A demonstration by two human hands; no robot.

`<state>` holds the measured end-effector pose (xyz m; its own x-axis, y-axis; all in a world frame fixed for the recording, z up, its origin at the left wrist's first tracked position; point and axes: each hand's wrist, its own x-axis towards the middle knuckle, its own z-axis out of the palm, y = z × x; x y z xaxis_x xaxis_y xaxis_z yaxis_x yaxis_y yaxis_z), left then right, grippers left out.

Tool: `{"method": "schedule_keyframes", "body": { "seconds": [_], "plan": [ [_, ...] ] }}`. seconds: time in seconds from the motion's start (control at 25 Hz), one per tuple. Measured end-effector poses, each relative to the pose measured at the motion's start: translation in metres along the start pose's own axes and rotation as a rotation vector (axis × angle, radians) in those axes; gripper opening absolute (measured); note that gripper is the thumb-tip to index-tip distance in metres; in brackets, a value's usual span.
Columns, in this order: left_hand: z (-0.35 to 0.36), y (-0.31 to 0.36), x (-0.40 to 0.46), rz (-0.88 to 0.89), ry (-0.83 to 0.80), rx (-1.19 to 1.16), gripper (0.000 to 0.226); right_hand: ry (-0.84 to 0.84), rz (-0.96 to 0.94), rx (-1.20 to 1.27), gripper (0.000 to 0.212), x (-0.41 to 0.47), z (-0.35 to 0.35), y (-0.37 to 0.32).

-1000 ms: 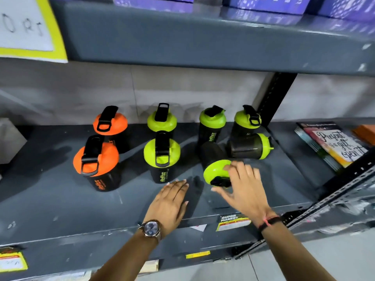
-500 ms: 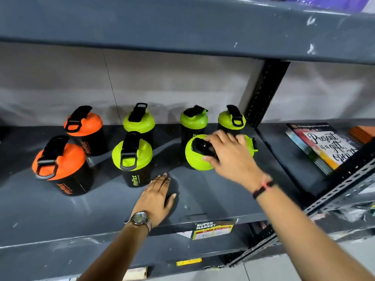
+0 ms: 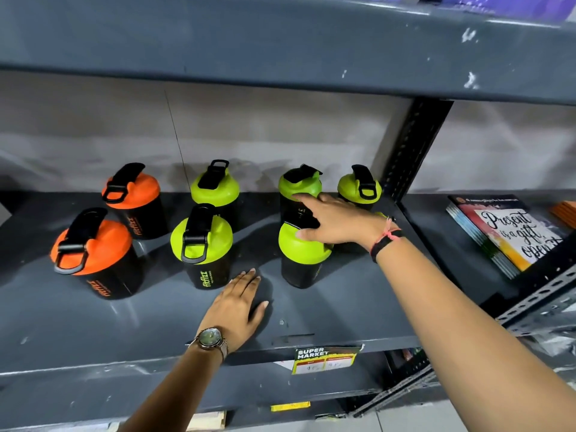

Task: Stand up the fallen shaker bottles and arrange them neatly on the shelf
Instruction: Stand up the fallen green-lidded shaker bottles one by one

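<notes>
Right hand point(image 3: 335, 221) rests open-fingered on the upright green-lidded bottle point(image 3: 300, 260), front row, bare shelf point(image 3: 124, 332) ahead of it; left hand point(image 3: 238, 302) lies flat and empty near the shelf's front edge

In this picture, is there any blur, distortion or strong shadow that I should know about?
Head view: the wide lens bends the shelf edge and tilts the upright post; focus is fairly sharp on the front green bottle, slightly soft at the right hand; soft light puts pale glare on the shelf surface, and the left hand casts a dark shadow just to its right.
</notes>
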<state>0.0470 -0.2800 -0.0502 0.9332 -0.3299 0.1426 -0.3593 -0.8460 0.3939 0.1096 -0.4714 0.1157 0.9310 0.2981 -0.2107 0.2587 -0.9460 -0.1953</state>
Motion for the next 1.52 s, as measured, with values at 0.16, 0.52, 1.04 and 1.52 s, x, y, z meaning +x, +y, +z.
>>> {"method": "schedule_keyframes", "body": {
  "seconds": [0.16, 0.52, 1.04, 1.52],
  "plan": [
    [0.001, 0.0, -0.001, 0.011, 0.004, -0.006, 0.053, 0.145, 0.114, 0.075, 0.049, -0.007, 0.018, -0.025],
    [-0.007, 0.021, -0.025, 0.062, -0.014, 0.043, 0.046, 0.462, 0.254, 0.112, 0.054, -0.03, 0.018, -0.039],
    [0.039, 0.136, 0.04, 0.207, -0.023, 0.039, 0.053, 0.4, 0.242, 0.15, 0.097, -0.069, 0.061, 0.153],
    [0.071, 0.125, 0.062, 0.031, -0.017, -0.005, 0.057, 0.49, 0.097, 0.207, 0.082, -0.052, 0.049, 0.165]
  ]
}}
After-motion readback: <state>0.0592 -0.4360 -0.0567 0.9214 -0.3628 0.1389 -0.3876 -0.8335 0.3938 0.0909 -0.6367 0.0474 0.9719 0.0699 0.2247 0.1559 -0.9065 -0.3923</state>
